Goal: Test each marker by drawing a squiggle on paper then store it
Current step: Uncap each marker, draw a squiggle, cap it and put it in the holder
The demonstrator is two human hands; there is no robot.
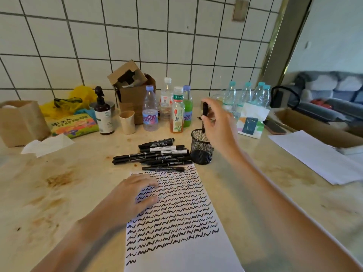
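Note:
A white sheet of paper (182, 250) covered with rows of black squiggles lies in front of me on the counter. My left hand (127, 199) rests flat on its upper left part. Beyond the sheet lies a pile of several black markers (157, 154). To their right stands a black mesh pen cup (202, 148). My right hand (220, 122) pinches one black marker (204, 114) upright above the cup, its lower tip just inside the rim.
Several bottles (177, 112), a cardboard box (133, 89), a pump bottle (103, 114) and a paper cup (127, 122) line the tiled wall. White sheets (314, 154) lie at right, tissues (49, 144) and a brown bag (21, 122) at left.

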